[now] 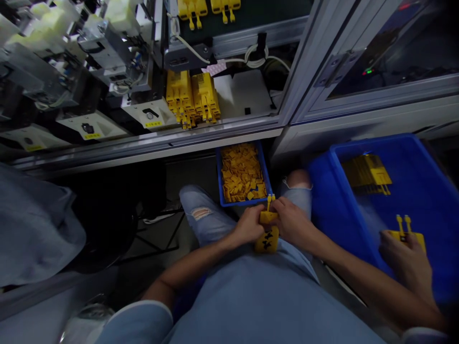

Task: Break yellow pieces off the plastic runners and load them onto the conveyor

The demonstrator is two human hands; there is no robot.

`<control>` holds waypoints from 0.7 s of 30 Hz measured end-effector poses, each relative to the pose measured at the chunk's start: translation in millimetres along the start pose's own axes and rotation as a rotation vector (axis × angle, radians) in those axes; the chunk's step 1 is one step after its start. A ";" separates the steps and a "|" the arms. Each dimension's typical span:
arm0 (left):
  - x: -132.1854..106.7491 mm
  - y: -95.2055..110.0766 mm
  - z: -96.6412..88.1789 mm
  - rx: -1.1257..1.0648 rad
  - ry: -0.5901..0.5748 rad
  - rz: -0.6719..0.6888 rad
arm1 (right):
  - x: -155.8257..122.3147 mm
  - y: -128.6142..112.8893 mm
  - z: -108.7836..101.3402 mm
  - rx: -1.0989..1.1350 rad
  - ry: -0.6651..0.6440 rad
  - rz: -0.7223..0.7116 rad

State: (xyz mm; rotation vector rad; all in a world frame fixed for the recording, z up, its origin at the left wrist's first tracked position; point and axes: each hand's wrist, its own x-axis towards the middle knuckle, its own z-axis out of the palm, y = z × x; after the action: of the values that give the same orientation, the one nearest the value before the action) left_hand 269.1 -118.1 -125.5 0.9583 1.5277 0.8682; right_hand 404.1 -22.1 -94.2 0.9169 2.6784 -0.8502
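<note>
Over my lap, a yellow power bank (267, 242) with black marks on its face stands between my hands. Two short yellow cable plugs (271, 200) stick up from its top end. My left hand (249, 224) grips its left side near the top. The fingers of my right hand (291, 219) are closed around the upper right side, close to the plugs. Fingertips cover part of the upper body. Just beyond the hands sits a small blue bin (221, 191) filled with loose flat yellow pieces (241, 172).
At right, another person's hand (409, 260), blurred, holds a similar yellow unit (418, 239) over a large blue crate (362, 224) containing stacked yellow units (369, 172). Ahead, a metal frame edge (215, 136) crosses before machinery (114, 52) and more yellow stacks (191, 98).
</note>
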 end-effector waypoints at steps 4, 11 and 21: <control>2.8 -5.1 1.5 0.114 -0.022 0.048 | 8.4 9.6 4.7 0.023 -0.066 0.003; 14.2 -13.3 5.7 0.089 -0.054 -0.011 | 18.2 5.5 0.0 -0.042 -0.146 0.009; -13.4 10.6 -9.2 0.215 0.188 0.032 | 8.2 11.6 -0.7 0.390 0.260 0.208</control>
State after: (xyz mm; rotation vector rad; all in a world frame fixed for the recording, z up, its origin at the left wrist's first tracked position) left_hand 262.6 -126.4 -109.1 1.0821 1.7994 0.8471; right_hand 404.8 -10.0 -101.8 1.4548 2.5993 -1.3102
